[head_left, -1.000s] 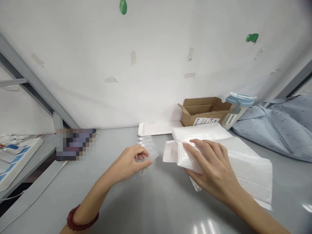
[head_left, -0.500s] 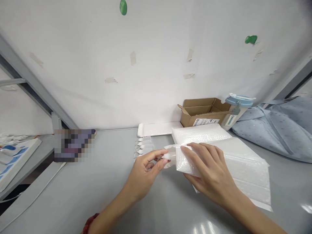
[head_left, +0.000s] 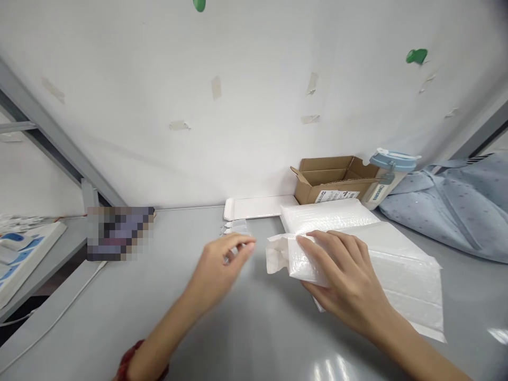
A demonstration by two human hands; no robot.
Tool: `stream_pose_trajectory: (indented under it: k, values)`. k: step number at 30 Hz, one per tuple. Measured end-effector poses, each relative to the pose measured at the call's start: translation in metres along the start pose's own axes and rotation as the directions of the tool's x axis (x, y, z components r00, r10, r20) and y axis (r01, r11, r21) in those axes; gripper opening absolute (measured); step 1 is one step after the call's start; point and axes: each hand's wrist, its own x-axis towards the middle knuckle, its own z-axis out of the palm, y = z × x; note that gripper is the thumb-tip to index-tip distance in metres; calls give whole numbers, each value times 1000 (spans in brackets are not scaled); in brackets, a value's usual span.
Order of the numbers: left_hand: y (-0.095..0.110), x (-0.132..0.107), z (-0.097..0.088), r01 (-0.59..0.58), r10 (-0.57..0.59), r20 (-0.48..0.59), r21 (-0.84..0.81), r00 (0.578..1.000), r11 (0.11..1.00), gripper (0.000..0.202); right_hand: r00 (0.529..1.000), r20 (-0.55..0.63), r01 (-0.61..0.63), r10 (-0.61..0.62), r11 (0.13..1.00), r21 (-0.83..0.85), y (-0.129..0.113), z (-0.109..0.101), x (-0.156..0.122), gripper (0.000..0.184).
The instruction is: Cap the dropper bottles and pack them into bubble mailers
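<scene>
My right hand grips a white bubble mailer, thumb below and fingers over the top. The mailer's mouth gapes toward the left, its flap sticking out. My left hand hovers left of that mouth, apart from it, with thumb and index finger loosely bent and nothing visible between them. Just behind my left hand lie several small translucent white pieces with pointed ends, partly hidden by it. More white bubble mailers lie stacked under and beside my right hand.
A flat white box lies along the wall. Right of it stand an open cardboard box and a blue-lidded cup, beside a light blue cloth bag. At left are a blurred dark object, a cable and a power strip.
My left hand has drawn back leftward from the mailer's mouth. The small white piece it pinched there is no longer visible. My right hand keeps its grip.
</scene>
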Motion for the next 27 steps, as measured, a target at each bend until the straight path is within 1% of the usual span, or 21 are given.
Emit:
stream_pose_trajectory:
  k: [1,3,4,6,9,11,12,14,16,18,20,22,27]
  values:
    - [-6,3,-7,20,-19,-12,98,1000,995,24,1000,-6,-3,3,1000,-2,1,0,0,40]
    - [-20,9,-17,50,-67,48,289,997,956,26,1000,-17,-9,9,1000,-5,3,-1,1,39]
    - [-27,11,-19,59,-91,75,350,993,935,25,1000,-21,-12,12,1000,-6,4,-2,1,39]
    - [-37,13,-18,63,-134,141,419,981,906,23,1000,-24,-15,15,1000,-8,5,-2,1,38]
    - [-44,11,-11,72,-179,208,439,961,896,18,999,-30,-22,22,1000,-11,6,-1,1,38]
    - [-42,9,-11,90,-200,248,394,948,915,16,999,-29,-28,28,1000,-10,7,-1,1,38]
    - [-40,8,-12,99,-203,280,346,938,933,16,999,-26,-30,30,1000,-10,7,-1,1,38]
    - [-33,8,-20,131,-204,360,217,911,967,15,999,-17,-28,28,1000,-12,7,-1,1,39]
    - [-25,8,-28,170,-189,404,83,895,982,17,1000,0,-30,30,999,-12,7,0,0,40]
    - [-16,9,-34,191,-163,389,-35,907,981,20,999,13,-30,30,1000,-9,7,1,0,41]
    - [-10,8,-32,184,-127,347,-136,929,973,22,1000,16,-24,24,1000,-6,7,1,0,41]
    - [-5,7,-24,166,-99,313,-195,945,967,21,1000,15,-7,7,1000,7,6,1,0,41]
    - [4,1,3,102,-52,217,-226,975,969,18,1000,5,30,-30,998,58,2,1,0,38]
